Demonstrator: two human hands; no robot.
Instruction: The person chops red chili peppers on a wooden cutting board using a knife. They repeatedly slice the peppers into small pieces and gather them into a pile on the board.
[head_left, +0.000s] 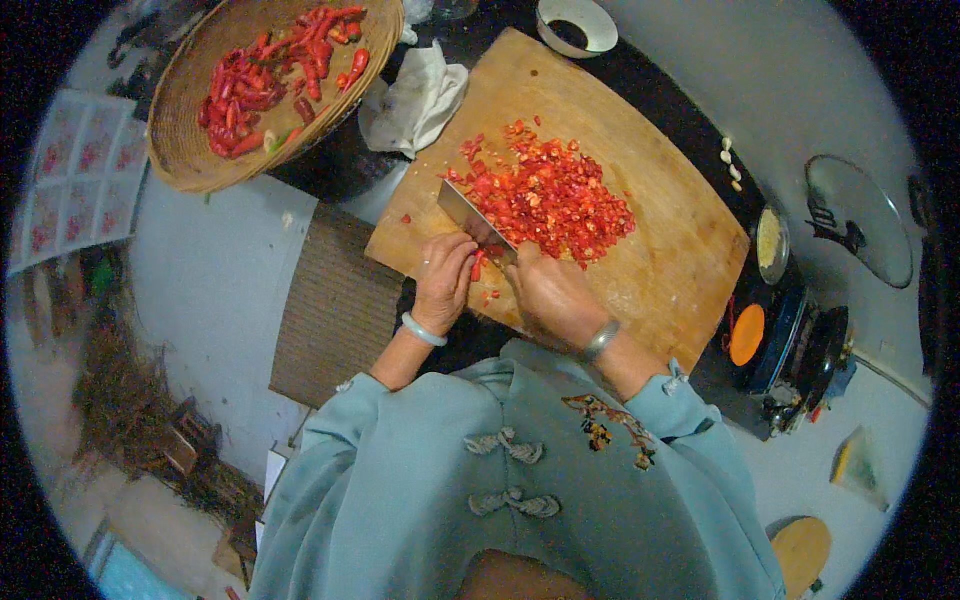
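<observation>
My right hand (551, 296) grips a cleaver, whose broad steel blade (474, 219) stands on edge on the wooden cutting board (645, 300). Its handle is hidden in my fist. Close to the blade's near side, the bent fingers of my left hand (442, 277) press on a piece of red chili pepper (478, 266). How much of the pepper lies under the fingers is hidden. Beyond the blade spreads a wide heap of chopped red chili (562, 199). A few loose bits lie on the board near my left hand.
A wicker basket (169, 142) of whole red chilies (244, 101) stands at the upper left, beside a crumpled white cloth (424, 97). A white bowl (596, 26) with dark liquid sits behind the board. Garlic cloves (726, 157), a small bowl of minced pale food (769, 238) and a stove (799, 352) are rightward.
</observation>
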